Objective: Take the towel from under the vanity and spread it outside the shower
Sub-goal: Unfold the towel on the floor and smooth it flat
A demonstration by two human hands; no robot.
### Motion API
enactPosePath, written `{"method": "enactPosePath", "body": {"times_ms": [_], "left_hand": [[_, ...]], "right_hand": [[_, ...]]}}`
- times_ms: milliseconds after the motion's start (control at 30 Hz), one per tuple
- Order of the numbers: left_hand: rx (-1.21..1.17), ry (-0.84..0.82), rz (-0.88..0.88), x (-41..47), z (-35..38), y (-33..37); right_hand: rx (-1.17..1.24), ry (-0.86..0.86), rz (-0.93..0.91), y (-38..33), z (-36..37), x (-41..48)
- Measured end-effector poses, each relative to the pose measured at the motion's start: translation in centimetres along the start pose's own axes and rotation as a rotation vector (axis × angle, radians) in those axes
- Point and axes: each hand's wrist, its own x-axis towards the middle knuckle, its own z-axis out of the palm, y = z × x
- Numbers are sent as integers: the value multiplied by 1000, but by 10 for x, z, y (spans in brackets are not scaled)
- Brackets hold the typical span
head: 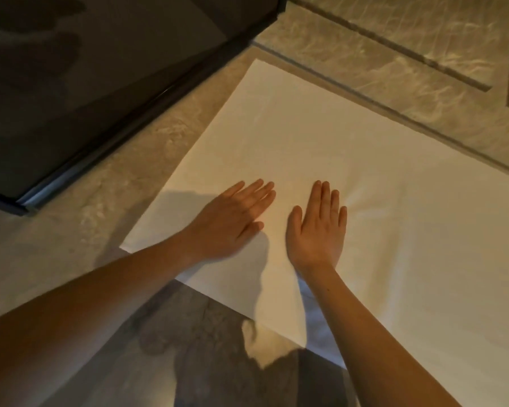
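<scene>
A white towel (321, 136) lies spread flat on the beige stone floor, its far corner near the dark shower frame. My left hand (229, 221) rests palm down on the towel near its left front edge, fingers extended and close together. My right hand (318, 227) lies flat on the towel just to the right of it, fingers straight. Neither hand grips the cloth. The towel runs out of view at the right edge.
The dark glass shower door and its black bottom rail (106, 148) run along the left. A grooved threshold strip (365, 92) borders the towel's far edge. Beige marble floor (71, 251) surrounds the towel; a dark shadow (206, 342) covers the floor near me.
</scene>
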Motion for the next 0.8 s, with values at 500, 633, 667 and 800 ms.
{"method": "enactPosePath", "body": {"times_ms": [500,633,667,800], "left_hand": [[25,-2,-220,-41,9,-4],[42,5,-227,-38,11,-5],[49,4,-233,-38,11,-4],[75,-21,-220,-38,11,-5]], "right_hand": [[-6,5,-1,0,-3,0],[17,-13,64,-17,-5,-4],[41,-11,10,-33,-4,-10],[169,14,-161,-83,6,-45]]}}
